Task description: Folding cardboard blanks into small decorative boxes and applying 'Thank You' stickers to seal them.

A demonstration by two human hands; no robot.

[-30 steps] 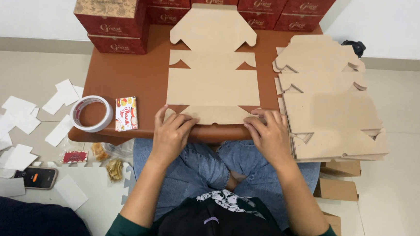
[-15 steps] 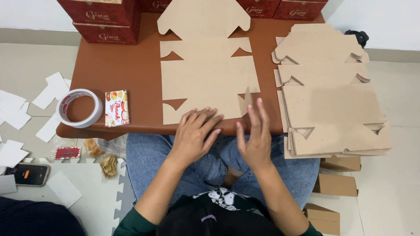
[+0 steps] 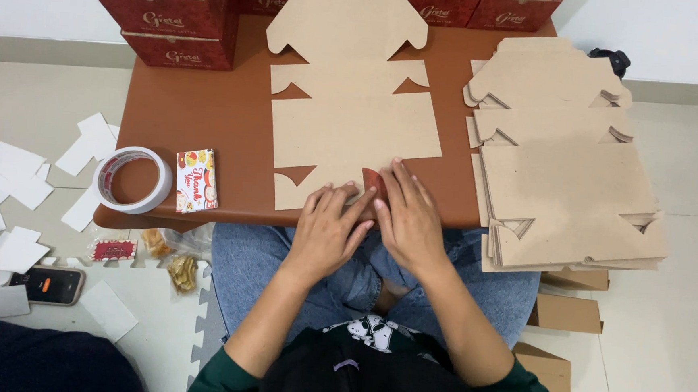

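Note:
A flat brown die-cut cardboard box blank (image 3: 354, 116) lies unfolded in the middle of a low brown table (image 3: 201, 106). My left hand (image 3: 329, 227) and my right hand (image 3: 408, 216) lie side by side on the blank's near edge, fingers flat and pressing down. A small red folded corner (image 3: 372, 183) of the blank shows between their fingertips. Neither hand grips anything.
A stack of the same blanks (image 3: 564, 177) fills the table's right side. Red printed boxes (image 3: 167, 3) line the far edge. A tape roll (image 3: 132, 179) and a small card pack (image 3: 196, 180) sit at the left. White paper scraps (image 3: 10, 191) and a phone (image 3: 49, 284) lie on the floor.
My hands came together from the blank's two near corners to its near edge, right of centre. The near flap now lies folded over, showing a red corner. The camera has tilted down.

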